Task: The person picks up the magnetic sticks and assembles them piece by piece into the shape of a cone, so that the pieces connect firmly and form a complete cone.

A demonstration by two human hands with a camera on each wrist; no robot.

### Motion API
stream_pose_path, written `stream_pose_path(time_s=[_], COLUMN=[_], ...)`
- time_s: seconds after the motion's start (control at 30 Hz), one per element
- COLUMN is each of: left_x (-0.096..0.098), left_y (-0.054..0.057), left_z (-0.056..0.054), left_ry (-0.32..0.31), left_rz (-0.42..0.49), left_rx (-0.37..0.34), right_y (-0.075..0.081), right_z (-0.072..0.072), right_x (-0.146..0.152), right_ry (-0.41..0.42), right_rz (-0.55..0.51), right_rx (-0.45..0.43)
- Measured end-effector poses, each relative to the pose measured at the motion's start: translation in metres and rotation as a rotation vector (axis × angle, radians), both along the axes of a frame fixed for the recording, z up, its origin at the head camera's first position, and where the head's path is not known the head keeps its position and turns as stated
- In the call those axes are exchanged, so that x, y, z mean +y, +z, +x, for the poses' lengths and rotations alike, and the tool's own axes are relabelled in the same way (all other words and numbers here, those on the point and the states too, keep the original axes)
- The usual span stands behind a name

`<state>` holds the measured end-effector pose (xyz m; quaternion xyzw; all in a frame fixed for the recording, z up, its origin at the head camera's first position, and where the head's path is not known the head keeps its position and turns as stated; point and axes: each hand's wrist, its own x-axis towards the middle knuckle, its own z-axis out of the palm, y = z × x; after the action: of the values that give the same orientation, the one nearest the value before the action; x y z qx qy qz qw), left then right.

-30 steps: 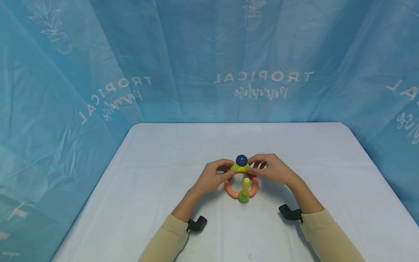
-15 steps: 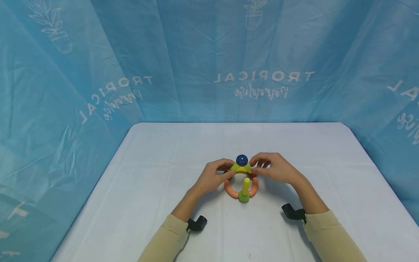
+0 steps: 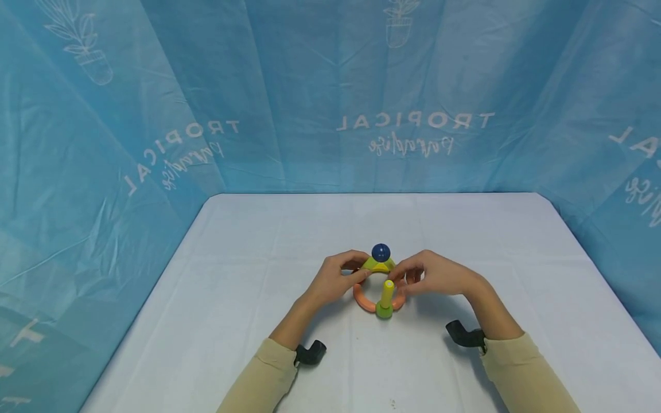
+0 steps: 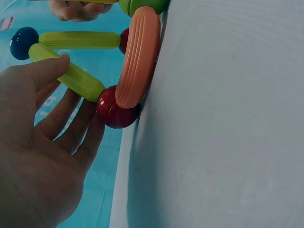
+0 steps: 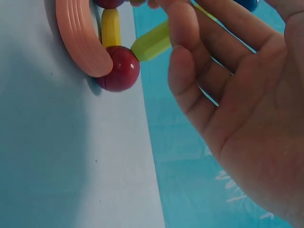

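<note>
A construction toy of balls and rods stands on the white table. My left hand (image 3: 335, 279) pinches one yellow-green rod (image 4: 80, 80), fingers beside a red ball (image 4: 118, 108). At the top sits a blue ball (image 3: 381, 252), joined to a second yellow-green rod (image 4: 78, 40). Orange curved pieces (image 3: 364, 301) run from the red balls to a green ball (image 3: 384, 310) at the near side, which bears an upright yellow stick (image 3: 387, 293). My right hand (image 3: 439, 275) hovers at the toy's right side, loosely bent fingers near that stick; no grip shows. Another red ball (image 5: 119, 69) lies below it.
The white-covered table (image 3: 258, 241) extends around the toy. Blue printed curtains (image 3: 289, 86) hang behind and at both sides. Black wrist-camera mounts (image 3: 311, 353) stick out from the sleeves (image 3: 263, 376).
My right hand has let go of the toy's right yellow-green rod and moved down and nearer, toward the upright yellow stick. The left hand has kept its place.
</note>
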<state>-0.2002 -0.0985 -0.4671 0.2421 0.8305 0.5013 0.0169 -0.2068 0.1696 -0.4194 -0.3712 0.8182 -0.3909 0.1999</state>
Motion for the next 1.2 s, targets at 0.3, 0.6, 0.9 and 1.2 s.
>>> stream_pose_path(time_s=[0.3, 0.6, 0.9, 1.2], left_x=[0.000, 0.000, -0.001, -0.001], left_y=[0.001, 0.003, 0.001, 0.002], left_z=[0.002, 0.002, 0.002, 0.002], left_ry=[-0.002, -0.001, -0.010, -0.024], left_rz=[-0.005, 0.001, 0.010, 0.020], left_rx=[-0.004, -0.010, 0.004, 0.015], right_y=[0.000, -0.002, -0.004, -0.009], right_z=[0.006, 0.007, 0.006, 0.002], right_x=[-0.009, -0.018, -0.020, -0.020], right_ry=[0.032, 0.051, 0.046, 0.013], right_rz=[0.073, 0.060, 0.074, 0.056], right_rx=[-0.009, -0.041, 0.014, 0.066])
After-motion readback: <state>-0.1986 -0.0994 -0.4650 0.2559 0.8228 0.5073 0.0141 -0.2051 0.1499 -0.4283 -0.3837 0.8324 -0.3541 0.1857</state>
